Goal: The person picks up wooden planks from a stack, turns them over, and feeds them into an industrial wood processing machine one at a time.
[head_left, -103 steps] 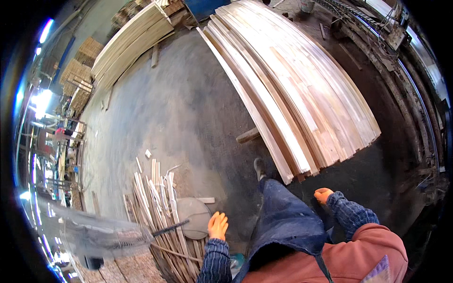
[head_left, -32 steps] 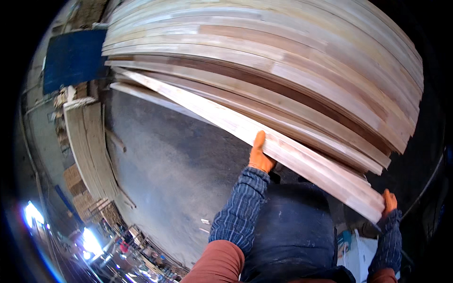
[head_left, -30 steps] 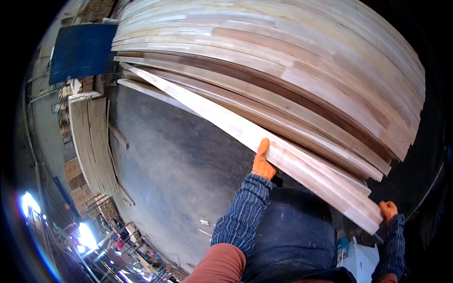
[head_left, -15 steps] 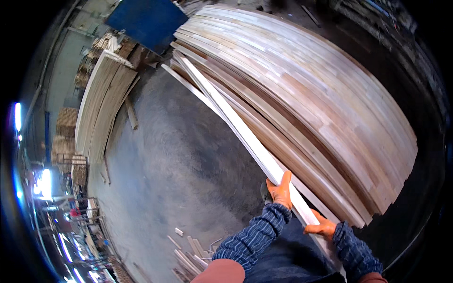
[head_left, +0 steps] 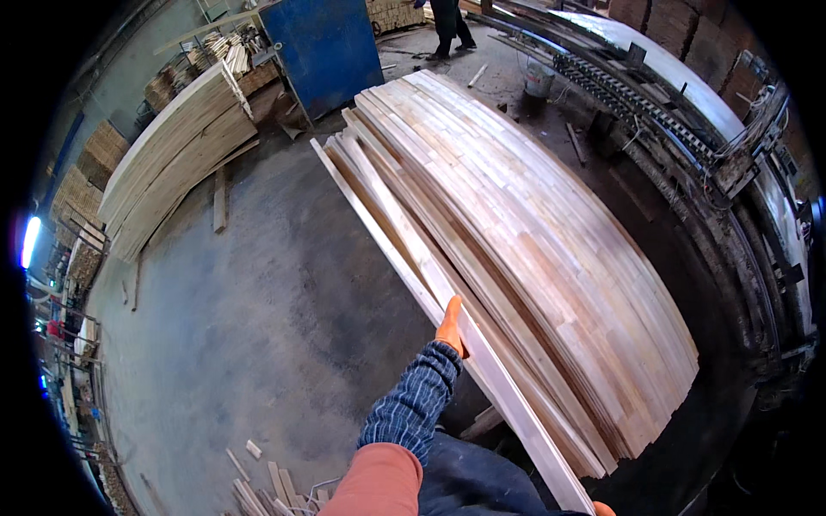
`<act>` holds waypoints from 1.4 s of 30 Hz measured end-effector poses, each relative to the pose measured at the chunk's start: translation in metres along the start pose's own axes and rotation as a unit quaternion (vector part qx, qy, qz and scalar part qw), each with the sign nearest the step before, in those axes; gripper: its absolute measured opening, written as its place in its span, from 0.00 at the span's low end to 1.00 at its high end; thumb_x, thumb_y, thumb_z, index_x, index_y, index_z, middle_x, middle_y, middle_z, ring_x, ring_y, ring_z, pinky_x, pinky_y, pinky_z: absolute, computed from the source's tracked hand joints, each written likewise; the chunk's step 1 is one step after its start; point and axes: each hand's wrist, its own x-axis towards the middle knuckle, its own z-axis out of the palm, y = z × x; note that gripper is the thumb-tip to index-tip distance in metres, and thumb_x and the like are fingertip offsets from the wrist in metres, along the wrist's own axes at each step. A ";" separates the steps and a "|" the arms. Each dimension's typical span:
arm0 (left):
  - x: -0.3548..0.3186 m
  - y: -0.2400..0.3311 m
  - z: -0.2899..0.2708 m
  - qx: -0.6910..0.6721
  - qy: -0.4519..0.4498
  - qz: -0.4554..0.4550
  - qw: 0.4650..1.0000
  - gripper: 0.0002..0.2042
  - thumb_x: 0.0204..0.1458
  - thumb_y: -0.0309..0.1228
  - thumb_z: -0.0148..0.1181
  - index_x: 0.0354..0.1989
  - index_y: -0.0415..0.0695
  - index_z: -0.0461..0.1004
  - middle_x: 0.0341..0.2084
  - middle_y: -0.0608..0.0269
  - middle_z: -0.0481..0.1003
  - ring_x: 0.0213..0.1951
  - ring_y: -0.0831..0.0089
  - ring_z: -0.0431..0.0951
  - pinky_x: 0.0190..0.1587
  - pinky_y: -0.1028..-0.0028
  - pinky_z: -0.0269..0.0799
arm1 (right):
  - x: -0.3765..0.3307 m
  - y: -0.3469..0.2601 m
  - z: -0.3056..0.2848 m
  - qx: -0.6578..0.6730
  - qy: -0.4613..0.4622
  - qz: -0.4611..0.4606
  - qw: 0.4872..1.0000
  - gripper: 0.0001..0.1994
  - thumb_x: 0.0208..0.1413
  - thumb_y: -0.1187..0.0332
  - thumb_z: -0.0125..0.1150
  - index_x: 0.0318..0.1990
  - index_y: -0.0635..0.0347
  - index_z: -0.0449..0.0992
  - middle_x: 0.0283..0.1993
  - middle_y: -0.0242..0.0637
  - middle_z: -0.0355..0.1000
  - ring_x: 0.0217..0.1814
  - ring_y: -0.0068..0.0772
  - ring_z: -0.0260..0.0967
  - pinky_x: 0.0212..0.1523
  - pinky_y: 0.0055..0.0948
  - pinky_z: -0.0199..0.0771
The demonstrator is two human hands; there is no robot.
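Board shift: compared with half a second ago, the long board [head_left: 516, 413] lies more in line with the plank stack [head_left: 551, 258], along its left flank; the hands are farther apart.
Left hand [head_left: 452, 327]: thumb on top, apparently closed round the board, other fingers hidden.
Right hand [head_left: 605, 509]: by the near end, mostly cut off; grip cannot be told.
Board handling: probably stiff, moderately light; best held by both long edges.
Room: grey floor [head_left: 258, 284] spreads leftward; stack edges crowd the right.
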 end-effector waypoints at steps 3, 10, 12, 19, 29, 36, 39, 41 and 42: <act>-0.017 0.009 -0.005 0.011 -0.087 -0.014 0.996 0.41 0.54 0.74 0.55 0.46 0.40 0.78 0.32 0.54 0.81 0.34 0.59 0.83 0.41 0.56 0.83 | -0.027 0.040 0.025 -0.111 0.093 0.038 0.989 0.49 0.48 0.61 0.70 0.79 0.51 0.53 0.72 0.47 0.63 0.72 0.52 0.60 0.74 0.43 0.59; -0.154 0.051 0.017 -0.079 -0.076 -0.014 0.994 0.44 0.52 0.72 0.59 0.55 0.38 0.76 0.47 0.53 0.82 0.49 0.54 0.82 0.56 0.53 0.80 | -0.058 0.017 0.067 -0.294 0.193 0.033 0.935 0.39 0.62 0.43 0.60 0.78 0.45 0.58 0.61 0.52 0.74 0.57 0.57 0.73 0.58 0.54 0.71; -0.173 0.077 0.025 -0.095 -0.135 -0.040 0.985 0.41 0.53 0.69 0.63 0.57 0.40 0.76 0.49 0.54 0.81 0.50 0.56 0.82 0.57 0.54 0.80 | -0.070 0.048 0.094 -0.247 0.204 0.078 0.944 0.37 0.65 0.42 0.60 0.77 0.45 0.60 0.58 0.52 0.76 0.54 0.59 0.75 0.54 0.56 0.74; -0.231 0.215 0.032 -0.043 -0.158 0.124 0.979 0.39 0.59 0.66 0.59 0.64 0.43 0.71 0.56 0.57 0.77 0.59 0.61 0.76 0.66 0.57 0.72 | 0.078 -0.136 0.048 -0.255 0.178 -0.197 0.930 0.59 0.38 0.55 0.82 0.77 0.64 0.52 0.68 0.60 0.68 0.72 0.57 0.66 0.73 0.46 0.63; -0.245 0.403 0.029 0.118 -0.219 0.340 0.907 0.45 0.57 0.65 0.61 0.75 0.49 0.56 0.64 0.46 0.70 0.65 0.52 0.72 0.66 0.49 0.72 | 0.167 -0.559 0.052 -0.237 0.069 -0.544 0.802 0.50 0.39 0.55 0.83 0.71 0.59 0.65 0.64 0.58 0.70 0.63 0.57 0.72 0.67 0.47 0.71; -0.178 0.696 -0.098 -0.056 0.038 0.471 0.879 0.54 0.53 0.77 0.49 0.79 0.50 0.46 0.64 0.44 0.67 0.66 0.50 0.70 0.67 0.45 0.71 | 0.259 -0.695 0.050 -0.347 0.074 -0.529 0.771 0.42 0.34 0.53 0.82 0.62 0.51 0.75 0.50 0.50 0.77 0.52 0.53 0.77 0.54 0.44 0.78; -0.156 0.717 -0.154 -0.080 0.099 0.478 0.869 0.51 0.55 0.76 0.47 0.79 0.54 0.45 0.64 0.47 0.68 0.66 0.49 0.70 0.67 0.43 0.69 | 0.304 -0.783 0.048 -0.364 0.082 -0.518 0.770 0.45 0.23 0.57 0.80 0.62 0.49 0.76 0.54 0.51 0.78 0.53 0.56 0.78 0.52 0.47 0.79; -0.147 0.727 -0.182 -0.188 0.125 0.448 0.865 0.50 0.56 0.76 0.44 0.79 0.54 0.45 0.62 0.48 0.70 0.66 0.50 0.71 0.66 0.43 0.70 | 0.317 -0.836 0.044 -0.437 0.105 -0.510 0.733 0.49 0.26 0.56 0.80 0.67 0.48 0.72 0.56 0.52 0.78 0.55 0.55 0.78 0.56 0.47 0.78; -0.139 0.734 -0.191 -0.208 0.134 0.443 0.862 0.51 0.56 0.77 0.43 0.79 0.55 0.45 0.62 0.49 0.70 0.66 0.50 0.71 0.66 0.43 0.70 | 0.318 -0.873 0.043 -0.500 0.100 -0.482 0.712 0.53 0.29 0.55 0.80 0.72 0.49 0.66 0.57 0.53 0.77 0.55 0.55 0.78 0.57 0.47 0.78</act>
